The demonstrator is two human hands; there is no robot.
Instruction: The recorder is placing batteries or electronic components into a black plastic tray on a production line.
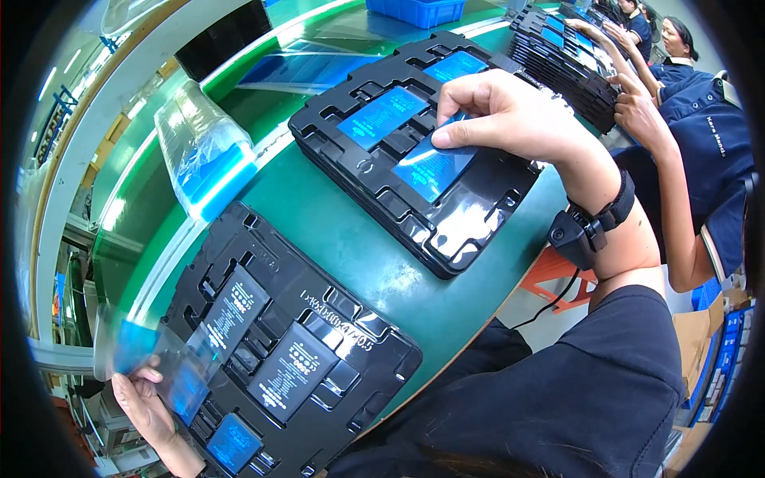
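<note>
My right hand (pixel 506 115) pinches the upper end of a flat battery with a blue face (pixel 434 169), thumb on top. I cannot tell whether the grip is on the battery or only its blue film. It lies over a slot of the black moulded tray (pixel 382 187), beside another blue-faced battery (pixel 382 117). At the lower left, my left hand (pixel 147 406) holds a clear film sheet (pixel 159 350) with a blue part by its edge. The sheet hangs over the nearer black tray (pixel 319 398), which carries dark batteries (pixel 293 370) and blue-faced ones (pixel 235 443).
A clear plastic bag with blue sheets (pixel 203 155) lies on the green table (pixel 382 279). Behind stands a blue bin (pixel 418 11). Stacked black trays (pixel 558 68) stand at the far right, near a co-worker's hands (pixel 641 115). An orange stool (pixel 558 279) is below the table edge.
</note>
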